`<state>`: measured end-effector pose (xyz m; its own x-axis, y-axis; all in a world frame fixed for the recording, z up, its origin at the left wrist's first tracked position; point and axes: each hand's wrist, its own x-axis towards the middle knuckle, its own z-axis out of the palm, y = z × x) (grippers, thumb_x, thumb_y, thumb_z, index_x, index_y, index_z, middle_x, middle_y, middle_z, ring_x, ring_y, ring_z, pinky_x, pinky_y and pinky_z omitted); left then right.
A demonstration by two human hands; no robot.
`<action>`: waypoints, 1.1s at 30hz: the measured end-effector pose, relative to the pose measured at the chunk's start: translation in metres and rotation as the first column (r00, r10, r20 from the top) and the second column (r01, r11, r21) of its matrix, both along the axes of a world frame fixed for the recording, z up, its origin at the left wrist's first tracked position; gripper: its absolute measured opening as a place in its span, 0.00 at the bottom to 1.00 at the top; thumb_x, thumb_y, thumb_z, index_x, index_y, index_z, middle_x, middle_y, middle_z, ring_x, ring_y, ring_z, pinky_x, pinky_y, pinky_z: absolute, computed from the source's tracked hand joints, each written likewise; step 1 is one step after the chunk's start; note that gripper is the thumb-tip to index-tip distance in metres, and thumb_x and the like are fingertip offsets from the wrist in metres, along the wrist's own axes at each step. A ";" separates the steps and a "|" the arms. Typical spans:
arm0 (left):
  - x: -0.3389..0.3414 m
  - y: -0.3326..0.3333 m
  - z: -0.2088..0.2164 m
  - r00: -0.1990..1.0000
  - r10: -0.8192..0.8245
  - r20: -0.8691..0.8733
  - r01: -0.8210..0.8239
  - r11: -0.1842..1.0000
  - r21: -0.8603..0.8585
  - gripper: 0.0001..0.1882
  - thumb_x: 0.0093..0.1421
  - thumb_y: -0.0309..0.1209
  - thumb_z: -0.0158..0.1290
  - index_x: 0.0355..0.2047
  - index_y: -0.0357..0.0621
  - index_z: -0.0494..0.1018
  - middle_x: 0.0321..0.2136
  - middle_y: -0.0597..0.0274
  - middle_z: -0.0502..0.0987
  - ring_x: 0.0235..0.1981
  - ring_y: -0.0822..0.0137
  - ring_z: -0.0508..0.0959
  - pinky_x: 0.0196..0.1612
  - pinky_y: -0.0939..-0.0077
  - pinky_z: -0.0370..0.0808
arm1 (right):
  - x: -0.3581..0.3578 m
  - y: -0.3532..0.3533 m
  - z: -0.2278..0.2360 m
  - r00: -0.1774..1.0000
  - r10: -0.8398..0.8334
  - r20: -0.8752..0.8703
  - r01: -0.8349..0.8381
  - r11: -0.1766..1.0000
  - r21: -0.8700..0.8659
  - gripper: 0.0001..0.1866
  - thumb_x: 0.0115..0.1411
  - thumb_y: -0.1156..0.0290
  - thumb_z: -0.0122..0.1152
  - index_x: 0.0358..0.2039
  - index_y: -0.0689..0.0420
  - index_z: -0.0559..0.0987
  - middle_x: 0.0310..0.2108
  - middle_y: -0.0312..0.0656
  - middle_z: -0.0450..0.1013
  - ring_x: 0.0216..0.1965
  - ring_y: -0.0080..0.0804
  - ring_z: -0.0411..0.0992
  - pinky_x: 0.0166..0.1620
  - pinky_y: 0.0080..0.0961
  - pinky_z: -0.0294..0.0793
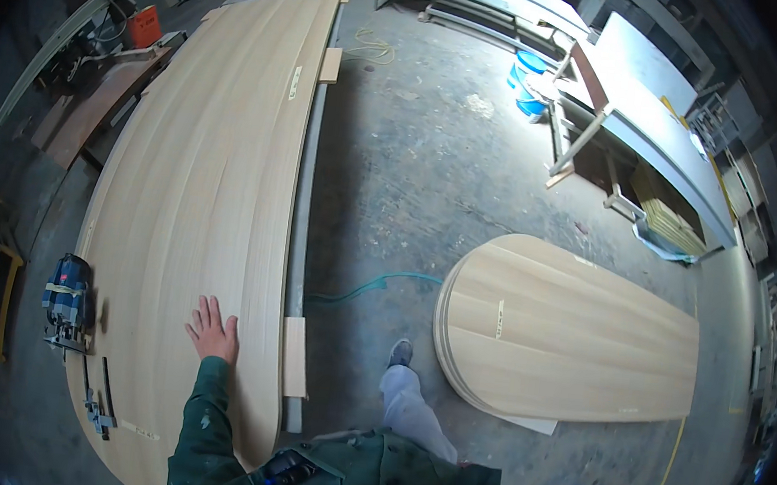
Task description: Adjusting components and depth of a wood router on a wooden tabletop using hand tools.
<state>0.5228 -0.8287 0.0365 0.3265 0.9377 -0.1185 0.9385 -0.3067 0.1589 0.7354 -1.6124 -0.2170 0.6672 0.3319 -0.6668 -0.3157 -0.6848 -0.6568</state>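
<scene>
My left hand [214, 330] lies palm down on a long pale wood panel [198, 177], fingers spread, with nothing in it. The panel has a rounded near end and rests on a raised support along my left. Left of my hand, at the panel's edge, stands a blue jigsaw [67, 296] with a pale band around its body. Nearer to me, a metal edge guide with black rods [99, 406] lies on the wood. Small pale labels stick to the panel, one near its far right edge [294, 83]. My right hand is out of view.
On the right, a stack of round-ended panels [576, 335] sits low. A green hose [371, 283] crosses the floor between. Wood blocks [296, 357] jut from the long panel's right side. Farther off are workbenches [667, 162], blue buckets [526, 73] and an orange bucket [145, 26].
</scene>
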 end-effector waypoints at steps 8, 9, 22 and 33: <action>0.050 0.023 -0.011 0.893 0.446 -0.070 -0.445 0.895 0.018 0.38 0.66 0.53 0.40 0.72 0.56 0.45 0.73 0.61 0.40 0.71 0.43 0.46 0.68 0.36 0.41 | 0.325 0.261 0.064 0.554 0.822 0.131 -0.744 0.560 -0.365 0.16 0.60 0.60 0.58 0.39 0.59 0.81 0.31 0.41 0.79 0.30 0.36 0.79 0.30 0.31 0.76; 0.053 0.023 -0.009 0.855 0.509 -0.094 -0.509 0.860 0.034 0.38 0.66 0.53 0.39 0.72 0.56 0.44 0.73 0.61 0.40 0.71 0.43 0.46 0.68 0.36 0.41 | 0.356 0.313 0.090 0.871 0.490 0.032 -0.472 0.853 -0.223 0.15 0.59 0.64 0.59 0.40 0.62 0.80 0.30 0.42 0.78 0.30 0.34 0.78 0.31 0.31 0.78; 0.195 0.287 -0.027 0.425 0.896 -0.129 -0.899 0.435 0.054 0.38 0.65 0.58 0.37 0.71 0.62 0.46 0.73 0.63 0.42 0.71 0.48 0.48 0.65 0.31 0.45 | 0.663 0.691 0.115 0.950 0.299 0.092 -0.286 0.949 -0.131 0.12 0.57 0.62 0.60 0.26 0.58 0.84 0.21 0.40 0.78 0.23 0.25 0.76 0.31 0.29 0.77; 0.546 0.662 -0.010 0.828 0.555 0.084 -0.556 0.831 -0.012 0.39 0.57 0.49 0.54 0.67 0.54 0.58 0.70 0.57 0.52 0.70 0.53 0.52 0.67 0.34 0.46 | 0.853 0.853 0.098 0.964 0.217 -0.152 -0.228 0.972 -0.060 0.17 0.56 0.63 0.65 0.39 0.64 0.83 0.32 0.46 0.81 0.34 0.32 0.79 0.40 0.30 0.78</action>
<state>1.0685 -0.1665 0.0260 -0.2421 0.9649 -0.1020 0.9351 0.2601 0.2408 1.5888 -0.7591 -0.1194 0.4781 0.4059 -0.7789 -0.2364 -0.7946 -0.5592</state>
